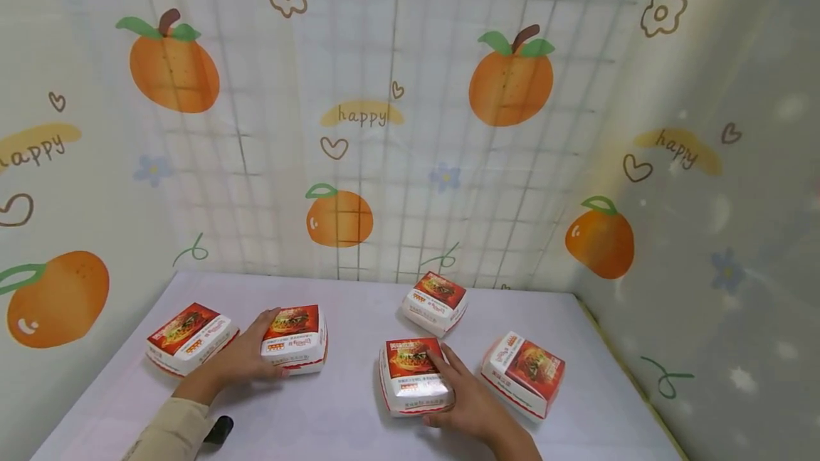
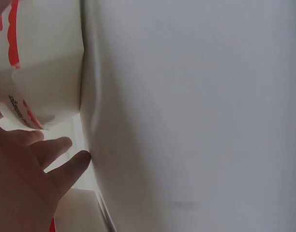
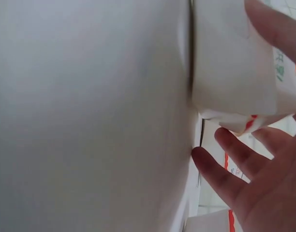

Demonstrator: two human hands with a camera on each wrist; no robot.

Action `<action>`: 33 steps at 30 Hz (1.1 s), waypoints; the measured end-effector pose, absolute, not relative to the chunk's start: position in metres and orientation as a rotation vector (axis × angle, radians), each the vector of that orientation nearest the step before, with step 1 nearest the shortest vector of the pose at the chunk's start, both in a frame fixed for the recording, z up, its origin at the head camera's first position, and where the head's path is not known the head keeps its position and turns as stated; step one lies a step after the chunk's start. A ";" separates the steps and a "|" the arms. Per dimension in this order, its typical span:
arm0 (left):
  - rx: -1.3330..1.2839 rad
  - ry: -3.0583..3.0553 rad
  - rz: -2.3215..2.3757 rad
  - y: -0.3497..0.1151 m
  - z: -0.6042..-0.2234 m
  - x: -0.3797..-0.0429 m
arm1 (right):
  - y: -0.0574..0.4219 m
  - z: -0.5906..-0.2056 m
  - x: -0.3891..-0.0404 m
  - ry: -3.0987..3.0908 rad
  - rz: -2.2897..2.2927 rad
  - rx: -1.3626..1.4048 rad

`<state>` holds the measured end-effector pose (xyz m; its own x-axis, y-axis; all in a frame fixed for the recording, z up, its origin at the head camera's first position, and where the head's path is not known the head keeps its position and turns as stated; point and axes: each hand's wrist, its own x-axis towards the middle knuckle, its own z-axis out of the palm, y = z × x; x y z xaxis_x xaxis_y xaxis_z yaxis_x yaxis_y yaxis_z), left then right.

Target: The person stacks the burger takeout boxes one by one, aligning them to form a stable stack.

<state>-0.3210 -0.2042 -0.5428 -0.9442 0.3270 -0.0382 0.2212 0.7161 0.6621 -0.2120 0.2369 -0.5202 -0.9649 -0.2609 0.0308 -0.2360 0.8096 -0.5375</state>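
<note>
In the head view several white and red burger boxes stand on a pale table. My left hand [image 1: 235,361] grips the left side of one burger box [image 1: 296,347], thumb along its front and fingers at its back left corner. My right hand [image 1: 472,400] holds another burger box [image 1: 413,379] from the right, the thumb low at the front and the fingers by the upper right edge. Both wrist views show the lower fingers spread beside the held boxes, near the tabletop. Most of each index finger is hidden there.
Another burger box [image 1: 195,340] sits left of my left hand, one [image 1: 435,304] stands farther back, and one [image 1: 524,379] lies right of my right hand. A small black object [image 1: 220,431] is by the left sleeve [image 1: 173,429]. An orange-printed curtain [image 1: 410,162] hangs behind the table [image 1: 346,418].
</note>
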 end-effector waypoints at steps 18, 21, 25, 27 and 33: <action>0.447 2.778 1.128 -0.183 -0.527 -0.318 | 0.234 -0.517 -0.205 2.911 -1.027 -0.369; 0.465 2.760 1.177 -0.177 -0.520 -0.317 | 0.234 -0.518 -0.206 2.920 -1.039 -0.398; 0.497 2.748 1.233 -0.167 -0.511 -0.316 | 0.231 -0.517 -0.207 2.921 -1.044 -0.409; 0.492 2.741 1.245 -0.163 -0.508 -0.314 | 0.230 -0.518 -0.208 2.916 -1.049 -0.402; 0.504 2.764 1.202 -0.152 -0.503 -0.304 | 0.229 -0.521 -0.210 2.928 -1.045 -0.422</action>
<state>-0.3041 -0.1518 -0.5027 -0.9421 0.3311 0.0523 0.2641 0.6370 0.7242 -0.2099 0.2294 -0.5212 -0.9638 -0.2525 0.0854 -0.2495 0.7418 -0.6225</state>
